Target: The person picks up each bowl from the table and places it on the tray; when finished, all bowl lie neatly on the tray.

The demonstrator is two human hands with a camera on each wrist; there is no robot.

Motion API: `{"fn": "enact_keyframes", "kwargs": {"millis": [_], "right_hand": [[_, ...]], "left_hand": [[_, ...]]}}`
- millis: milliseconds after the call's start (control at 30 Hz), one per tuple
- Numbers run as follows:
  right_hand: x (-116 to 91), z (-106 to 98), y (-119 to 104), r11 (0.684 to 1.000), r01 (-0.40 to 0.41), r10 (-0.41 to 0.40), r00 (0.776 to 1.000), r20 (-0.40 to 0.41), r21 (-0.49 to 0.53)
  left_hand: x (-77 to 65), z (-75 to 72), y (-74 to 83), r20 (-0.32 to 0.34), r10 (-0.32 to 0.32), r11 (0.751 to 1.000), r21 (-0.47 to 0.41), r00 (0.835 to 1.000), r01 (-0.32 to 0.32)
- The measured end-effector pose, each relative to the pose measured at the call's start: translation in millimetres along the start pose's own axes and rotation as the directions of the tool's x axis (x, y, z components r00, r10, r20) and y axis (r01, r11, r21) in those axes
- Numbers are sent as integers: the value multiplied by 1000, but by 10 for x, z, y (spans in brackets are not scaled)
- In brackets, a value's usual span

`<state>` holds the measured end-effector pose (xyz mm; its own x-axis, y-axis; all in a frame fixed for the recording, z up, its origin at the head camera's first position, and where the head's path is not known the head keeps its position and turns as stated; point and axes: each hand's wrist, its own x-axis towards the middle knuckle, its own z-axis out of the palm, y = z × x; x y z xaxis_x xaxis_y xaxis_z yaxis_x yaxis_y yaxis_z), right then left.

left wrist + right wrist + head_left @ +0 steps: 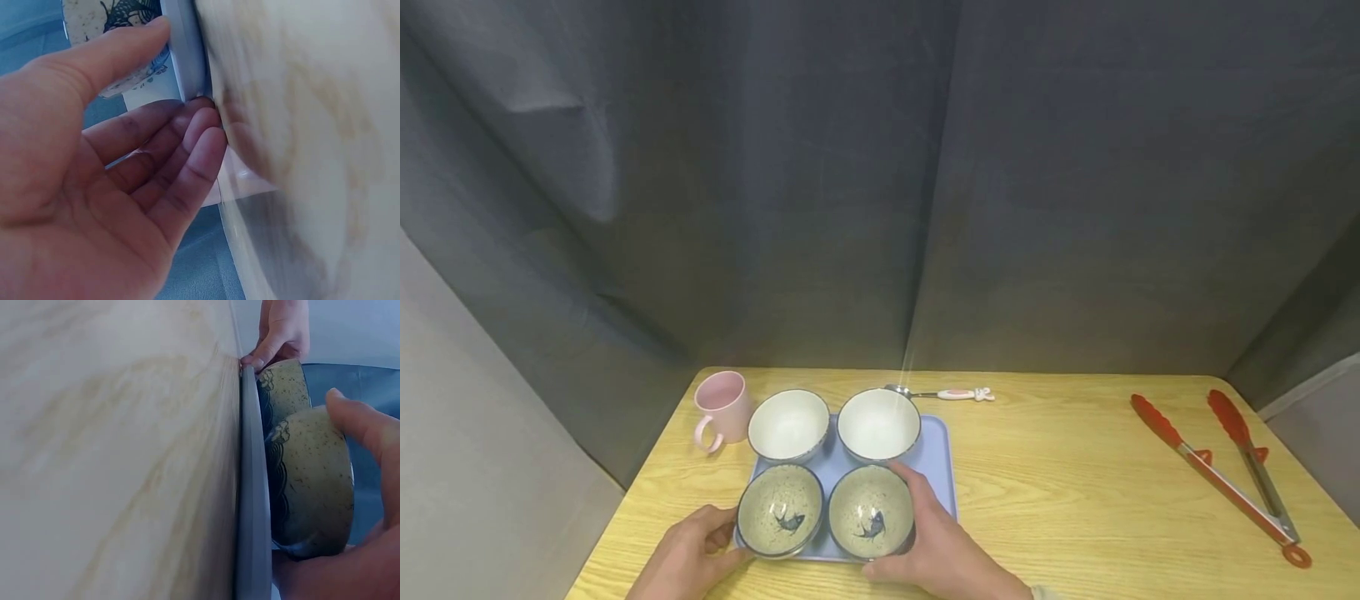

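A blue-purple tray (pixel 936 467) bears two bowls with white insides at the back, left (pixel 788 425) and right (pixel 878 423). In front stand two speckled green-grey bowls with a dark fish inside, left (pixel 780 510) and right (pixel 871 512). My right hand (pixel 943 546) grips the front right bowl from its right side, thumb at the near side and fingers at the far side. At the tray's left edge my left hand (pixel 688 554) holds on, beside the front left bowl. Its thumb (pixel 125 53) lies along the tray's edge in the left wrist view, with the curled fingers by the tabletop.
Left of the tray stands a pink mug (pixel 722 408), close to the back left bowl. Behind the tray lies a spoon (pixel 955 394) with a white and pink rabbit handle. Red-tipped tongs (pixel 1225 475) lie spread at the right. A dark curtain (pixel 880 183) hangs behind the table.
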<state>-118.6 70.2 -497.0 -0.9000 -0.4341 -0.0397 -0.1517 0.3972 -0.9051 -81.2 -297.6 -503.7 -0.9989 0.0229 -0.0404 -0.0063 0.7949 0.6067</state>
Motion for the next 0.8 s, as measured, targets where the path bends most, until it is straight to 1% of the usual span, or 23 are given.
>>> {"fn": "enact_keyframes", "kwargs": {"millis": [133, 200, 267, 367, 533, 633, 667, 733, 800], "right_hand": [[-31, -88, -15, 998, 54, -55, 998, -18, -7], [-61, -195, -31, 997, 75, -75, 996, -37, -20], [-99, -343, -37, 995, 95, -97, 993, -64, -39], [-164, -637, -20, 992, 88, -99, 987, -125, -88], [-231, -1210, 69, 981, 73, -110, 972, -209, -179], [-282, -1528, 138, 971, 33, -89, 969, -231, -235], [-301, -1629, 161, 966, 26, -89, 967, -238, -256], [-343, -1822, 200, 955, -7, -71, 966, -250, -297], [-389, -2006, 229, 945, -27, -64, 962, -265, -327]], "left_hand": [[3, -8, -4, 3, -15, 1000, 9, 1000, 15], [11, -7, -3, 2, -25, 999, 21, 1000, 25], [16, -6, -4, 1, -33, 999, 33, 999, 33], [28, -6, -8, 1, -34, 999, 36, 999, 34], [56, -14, -34, 4, -21, 999, 28, 1000, 21], [50, -34, -79, 27, 14, 999, 43, 1000, -15], [46, -50, -98, 39, 30, 998, 55, 999, -33], [38, -105, -133, 65, 43, 996, 77, 997, -48], [25, -193, -144, 74, 27, 993, 114, 997, -36]]}}
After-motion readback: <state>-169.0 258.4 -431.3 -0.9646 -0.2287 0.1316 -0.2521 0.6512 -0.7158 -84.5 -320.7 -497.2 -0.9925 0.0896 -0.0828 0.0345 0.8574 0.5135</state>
